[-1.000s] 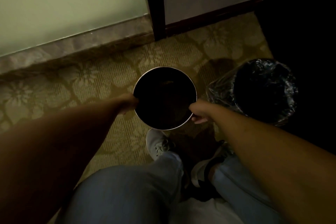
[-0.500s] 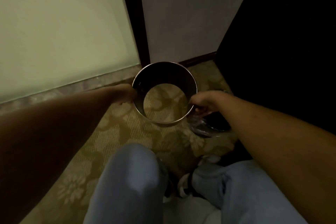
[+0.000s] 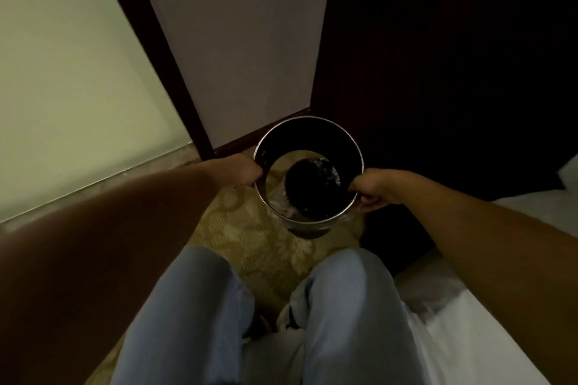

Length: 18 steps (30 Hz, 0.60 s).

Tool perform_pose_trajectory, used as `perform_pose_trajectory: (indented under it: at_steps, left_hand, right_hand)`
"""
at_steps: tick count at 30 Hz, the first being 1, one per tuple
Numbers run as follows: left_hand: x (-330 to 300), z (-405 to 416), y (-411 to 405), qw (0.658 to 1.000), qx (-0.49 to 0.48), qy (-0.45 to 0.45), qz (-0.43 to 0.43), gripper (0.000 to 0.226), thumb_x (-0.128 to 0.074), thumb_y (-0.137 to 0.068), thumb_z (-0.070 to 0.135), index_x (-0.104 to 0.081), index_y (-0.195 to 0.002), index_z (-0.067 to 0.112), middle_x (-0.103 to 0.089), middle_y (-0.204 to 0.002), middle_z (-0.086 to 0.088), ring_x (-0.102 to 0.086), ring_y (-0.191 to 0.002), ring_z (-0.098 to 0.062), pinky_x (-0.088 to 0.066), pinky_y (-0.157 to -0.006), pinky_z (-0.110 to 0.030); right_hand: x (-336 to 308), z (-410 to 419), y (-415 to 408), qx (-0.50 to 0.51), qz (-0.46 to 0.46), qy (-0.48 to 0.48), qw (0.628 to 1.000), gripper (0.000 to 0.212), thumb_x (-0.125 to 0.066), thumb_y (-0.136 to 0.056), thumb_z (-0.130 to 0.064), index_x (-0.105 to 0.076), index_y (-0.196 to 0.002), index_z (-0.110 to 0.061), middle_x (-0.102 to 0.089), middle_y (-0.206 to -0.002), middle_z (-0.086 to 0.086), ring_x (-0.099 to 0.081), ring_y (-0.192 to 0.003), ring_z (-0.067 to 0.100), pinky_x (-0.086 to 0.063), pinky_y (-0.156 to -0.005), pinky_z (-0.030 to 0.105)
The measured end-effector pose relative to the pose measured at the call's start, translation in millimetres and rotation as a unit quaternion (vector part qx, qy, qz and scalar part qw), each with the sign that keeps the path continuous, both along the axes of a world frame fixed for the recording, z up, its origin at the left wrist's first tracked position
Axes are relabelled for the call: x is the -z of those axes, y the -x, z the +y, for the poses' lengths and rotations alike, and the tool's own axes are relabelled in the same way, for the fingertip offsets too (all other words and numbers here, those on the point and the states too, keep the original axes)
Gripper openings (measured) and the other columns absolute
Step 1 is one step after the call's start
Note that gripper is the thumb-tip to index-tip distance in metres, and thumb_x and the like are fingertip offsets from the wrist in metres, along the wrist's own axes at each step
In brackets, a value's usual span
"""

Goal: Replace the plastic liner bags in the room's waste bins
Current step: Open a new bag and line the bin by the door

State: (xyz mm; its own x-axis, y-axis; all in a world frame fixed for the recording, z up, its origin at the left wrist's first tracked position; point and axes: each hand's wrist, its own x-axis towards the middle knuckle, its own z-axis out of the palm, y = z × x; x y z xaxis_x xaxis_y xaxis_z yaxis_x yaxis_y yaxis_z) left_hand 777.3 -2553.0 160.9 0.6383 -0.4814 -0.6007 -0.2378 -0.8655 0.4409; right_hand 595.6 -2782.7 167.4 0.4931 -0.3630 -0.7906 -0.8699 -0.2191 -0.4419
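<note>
Fingers of the left hand [image 3: 242, 170] curl over the left edge of a metal ring [image 3: 308, 170], a smooth, shiny, open-ended cylinder with a dark inner wall, held up above the floor. Left of it stand a pale wall panel [image 3: 62, 72] and a dark wooden door frame [image 3: 150, 50]. Through the ring shows the round black waste bin [image 3: 312, 189], lined with a crinkly, glossy plastic liner bag [image 3: 327, 166], standing on the patterned beige carpet [image 3: 250, 234]. At the ring's right edge the right hand [image 3: 372, 189] grips with curled fingers. Below are two knees in light blue jeans [image 3: 344, 306]; white bedding [image 3: 469, 322] lies at the right.
</note>
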Motion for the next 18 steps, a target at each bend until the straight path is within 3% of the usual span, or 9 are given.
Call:
perform_pose_trajectory:
  at_steps: [3,6,10,12,15,18]
  left_hand:
    - [15,-33,5,0.999,0.049,-0.008,0.012,0.023,-0.051,-0.095,0.021,-0.068,-0.098,0.007,-0.067,-0.081,-0.004,-0.064,-0.067,-0.015,-0.044,-0.051,-0.019]
    - [28,-60,7,0.997,0.07,-0.035,0.003,0.021,-0.05,-0.097,0.019,-0.066,-0.099,0.005,-0.059,-0.077,-0.003,-0.056,-0.066,-0.016,-0.042,-0.054,-0.021]
    - [42,-86,0,0.994,0.081,-0.072,0.003,0.032,-0.047,-0.099,0.017,-0.065,-0.112,-0.005,-0.062,-0.098,-0.016,-0.059,-0.089,-0.026,-0.044,-0.062,-0.022]
    - [51,-91,-9,0.995,0.084,-0.062,0.004,0.031,-0.051,-0.094,0.017,-0.068,-0.109,-0.004,-0.068,-0.101,-0.02,-0.065,-0.088,-0.028,-0.052,-0.071,-0.031]
    - [71,-98,-27,0.997,0.067,-0.048,-0.001,0.027,-0.055,-0.089,0.022,-0.069,-0.099,0.002,-0.07,-0.091,-0.016,-0.069,-0.082,-0.028,-0.057,-0.071,-0.037]
    - [81,-104,-30,0.998,0.046,-0.051,-0.002,0.02,-0.056,-0.095,0.015,-0.062,-0.079,0.005,-0.061,-0.072,-0.012,-0.059,-0.063,-0.021,-0.048,-0.057,-0.029]
  right_hand:
    - [17,-22,20,0.042,-0.011,-0.004,0.999,0.009,-0.049,-0.099,-0.016,-0.058,-0.096,-0.016,-0.056,-0.054,-0.004,-0.04,-0.05,0.008,-0.057,-0.089,0.04]
    - [36,-40,29,0.07,-0.013,-0.01,0.997,0.01,-0.051,-0.099,-0.015,-0.059,-0.104,-0.014,-0.054,-0.071,0.0,-0.042,-0.053,0.008,-0.059,-0.088,0.04]
    - [65,-58,24,0.088,-0.005,-0.018,0.996,0.013,-0.049,-0.099,-0.016,-0.059,-0.107,-0.014,-0.053,-0.07,0.0,-0.043,-0.051,0.008,-0.057,-0.089,0.039]
    - [75,-61,17,0.096,-0.004,-0.019,0.995,0.011,-0.049,-0.1,-0.017,-0.059,-0.103,-0.015,-0.053,-0.066,0.001,-0.044,-0.048,0.007,-0.056,-0.093,0.04]
    - [91,-70,5,0.102,-0.001,-0.033,0.994,0.01,-0.051,-0.1,-0.019,-0.058,-0.106,-0.018,-0.056,-0.068,0.0,-0.047,-0.052,0.008,-0.057,-0.093,0.04]
    - [97,-76,-3,0.094,0.007,-0.05,0.994,0.009,-0.05,-0.101,-0.019,-0.057,-0.106,-0.02,-0.067,-0.073,0.0,-0.044,-0.054,0.007,-0.058,-0.072,0.03]
